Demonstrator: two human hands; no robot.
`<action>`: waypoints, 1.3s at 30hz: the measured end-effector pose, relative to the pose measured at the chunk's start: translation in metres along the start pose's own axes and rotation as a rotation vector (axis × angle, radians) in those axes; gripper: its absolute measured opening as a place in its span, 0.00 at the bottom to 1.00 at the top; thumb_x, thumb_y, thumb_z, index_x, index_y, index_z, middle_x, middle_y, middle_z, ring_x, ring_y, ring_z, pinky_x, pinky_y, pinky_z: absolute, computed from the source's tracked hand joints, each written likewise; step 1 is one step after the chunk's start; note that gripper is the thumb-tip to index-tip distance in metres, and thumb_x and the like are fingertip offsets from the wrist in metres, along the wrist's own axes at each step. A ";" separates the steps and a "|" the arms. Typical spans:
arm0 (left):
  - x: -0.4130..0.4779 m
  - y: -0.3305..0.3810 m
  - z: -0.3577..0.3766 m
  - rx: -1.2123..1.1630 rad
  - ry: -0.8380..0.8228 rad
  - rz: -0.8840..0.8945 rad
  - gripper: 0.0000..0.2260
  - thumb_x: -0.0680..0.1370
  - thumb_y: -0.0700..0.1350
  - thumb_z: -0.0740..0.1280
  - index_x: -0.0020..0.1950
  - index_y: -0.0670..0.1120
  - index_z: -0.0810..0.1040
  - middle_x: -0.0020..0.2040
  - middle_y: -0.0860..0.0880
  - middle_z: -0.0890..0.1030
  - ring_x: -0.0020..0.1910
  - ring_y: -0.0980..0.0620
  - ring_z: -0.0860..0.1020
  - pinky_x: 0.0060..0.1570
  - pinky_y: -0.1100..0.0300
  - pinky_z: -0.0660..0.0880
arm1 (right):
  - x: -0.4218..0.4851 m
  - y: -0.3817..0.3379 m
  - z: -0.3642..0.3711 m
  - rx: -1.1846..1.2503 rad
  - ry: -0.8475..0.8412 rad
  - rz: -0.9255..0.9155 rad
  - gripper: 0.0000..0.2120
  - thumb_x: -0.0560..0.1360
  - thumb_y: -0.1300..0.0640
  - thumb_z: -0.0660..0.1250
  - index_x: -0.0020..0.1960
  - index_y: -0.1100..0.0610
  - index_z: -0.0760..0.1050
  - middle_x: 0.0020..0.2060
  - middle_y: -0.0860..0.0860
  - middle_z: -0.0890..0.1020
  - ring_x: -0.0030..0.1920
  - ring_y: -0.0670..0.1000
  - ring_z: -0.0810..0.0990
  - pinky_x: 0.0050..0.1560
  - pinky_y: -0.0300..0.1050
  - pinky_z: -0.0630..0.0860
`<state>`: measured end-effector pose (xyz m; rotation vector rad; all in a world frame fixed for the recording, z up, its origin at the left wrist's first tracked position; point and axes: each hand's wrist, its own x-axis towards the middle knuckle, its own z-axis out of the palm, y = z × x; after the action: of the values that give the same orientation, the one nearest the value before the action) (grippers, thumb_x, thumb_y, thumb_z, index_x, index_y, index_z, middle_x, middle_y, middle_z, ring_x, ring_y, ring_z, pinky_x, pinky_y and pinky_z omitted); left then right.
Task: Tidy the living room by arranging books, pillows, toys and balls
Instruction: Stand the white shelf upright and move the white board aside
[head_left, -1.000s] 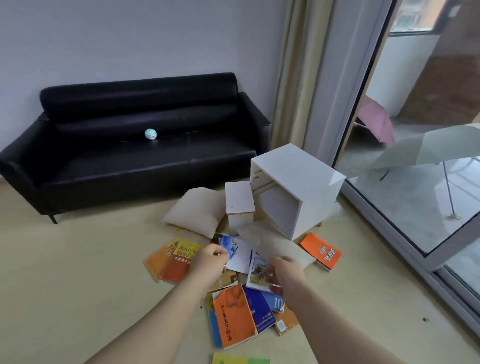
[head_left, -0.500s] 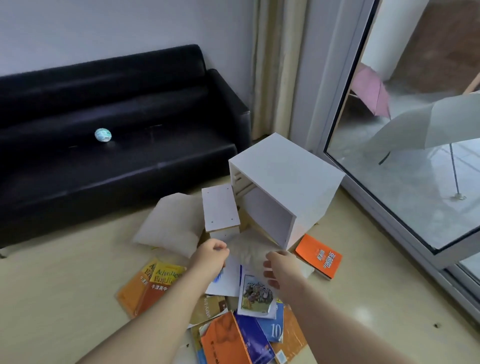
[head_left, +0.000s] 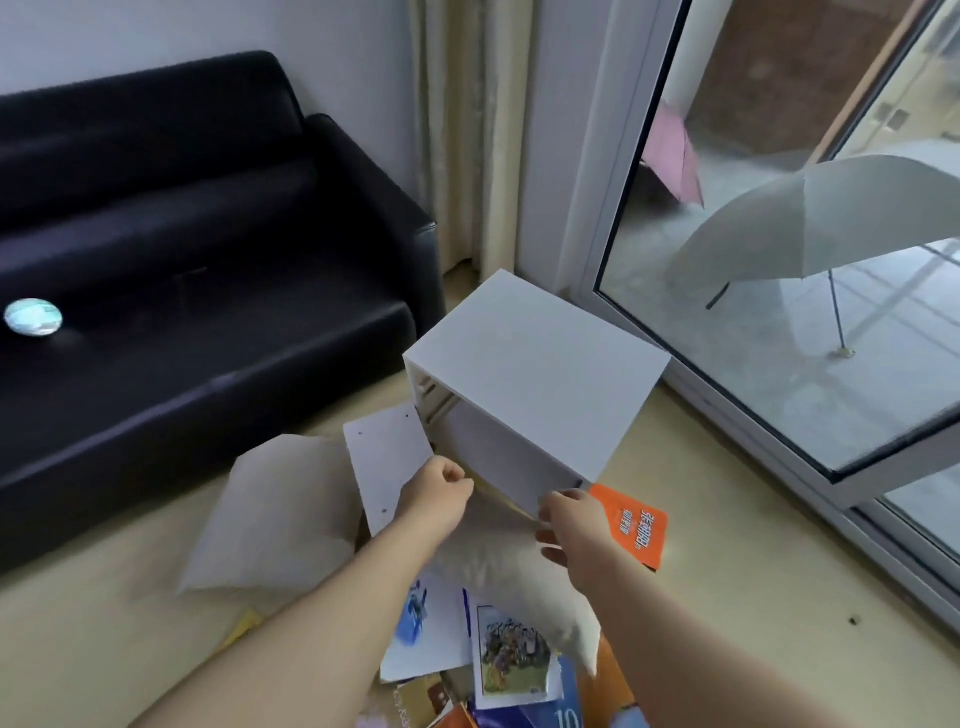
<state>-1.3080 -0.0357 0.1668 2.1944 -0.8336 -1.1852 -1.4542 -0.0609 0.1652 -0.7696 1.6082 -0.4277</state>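
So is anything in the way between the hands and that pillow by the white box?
No, nothing visible. The left hand and right hand are at the top edge of the pillow, in front of the white box. Whether they grip it yet is unclear.

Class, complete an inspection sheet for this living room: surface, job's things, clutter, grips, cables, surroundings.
Surface: beige floor, strewn with things.
Job's things: front pillow beside the tipped white cabinet; second pillow to its left; books heaped nearest the camera; orange book apart; ball on the black sofa.
Clutter: loose white panel by the cabinet.
Grips: left hand and right hand each grip the front pillow's top edge.
Cables: nothing seen.
Surroundings: curtain, glass door, white umbrella and pink umbrella outside.
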 end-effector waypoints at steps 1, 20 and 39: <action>0.014 0.009 0.010 0.008 -0.002 -0.002 0.03 0.79 0.45 0.61 0.51 0.49 0.71 0.49 0.47 0.77 0.45 0.49 0.75 0.43 0.58 0.72 | 0.018 -0.007 -0.006 -0.009 0.013 0.002 0.06 0.76 0.64 0.56 0.46 0.58 0.71 0.38 0.54 0.73 0.40 0.55 0.73 0.40 0.46 0.71; 0.253 0.028 0.208 -0.847 0.124 -0.534 0.16 0.81 0.43 0.57 0.69 0.48 0.63 0.61 0.47 0.72 0.57 0.43 0.71 0.53 0.46 0.69 | 0.296 0.024 -0.028 -0.069 0.095 0.158 0.64 0.65 0.56 0.77 0.72 0.52 0.23 0.73 0.57 0.45 0.69 0.62 0.62 0.60 0.60 0.73; 0.396 0.126 0.190 -0.828 0.107 -0.343 0.14 0.82 0.39 0.57 0.67 0.47 0.63 0.61 0.40 0.75 0.51 0.41 0.78 0.40 0.48 0.77 | 0.422 -0.101 -0.017 -0.100 0.093 0.037 0.62 0.67 0.55 0.76 0.72 0.49 0.23 0.71 0.56 0.51 0.58 0.62 0.74 0.36 0.51 0.81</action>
<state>-1.3346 -0.4317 -0.0586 1.6936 0.1094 -1.2487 -1.4621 -0.4263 -0.0700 -0.8043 1.7386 -0.3628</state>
